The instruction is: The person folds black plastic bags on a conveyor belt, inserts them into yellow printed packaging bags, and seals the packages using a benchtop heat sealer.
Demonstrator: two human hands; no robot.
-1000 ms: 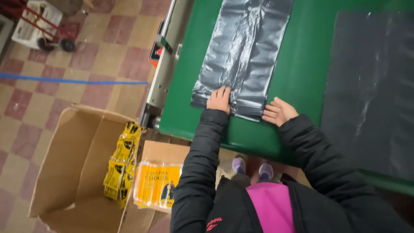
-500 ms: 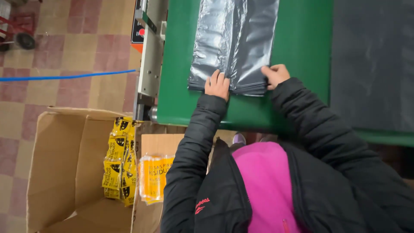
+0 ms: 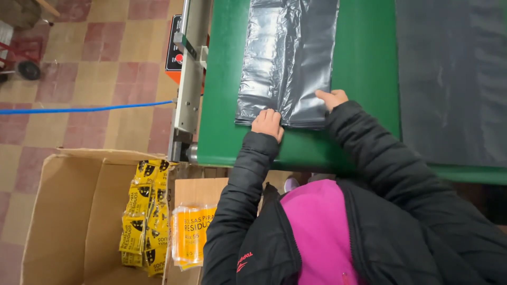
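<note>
Head view: a grey plastic bag (image 3: pixel 288 58) lies flat on the green surface (image 3: pixel 364 58), its near edge by the surface's front. The left hand (image 3: pixel 268 122) presses flat, fingers loose, on the bag's near left corner; the right hand (image 3: pixel 331 98) rests on the near right edge, fingers curled, gripping nothing that shows. A dark sheet (image 3: pixel 451 79) lies to the right. On the floor to the left, a cardboard box (image 3: pixel 63 211) holds yellow packets (image 3: pixel 145 211).

The grey plastic sheet (image 3: pixel 288 58) looks thin, glossy and wrinkled on the smooth, matt green tabletop (image 3: pixel 364 58). The cardboard box (image 3: pixel 68 216) is matt brown; the yellow packets (image 3: pixel 145 211) shine like plastic film.
</note>
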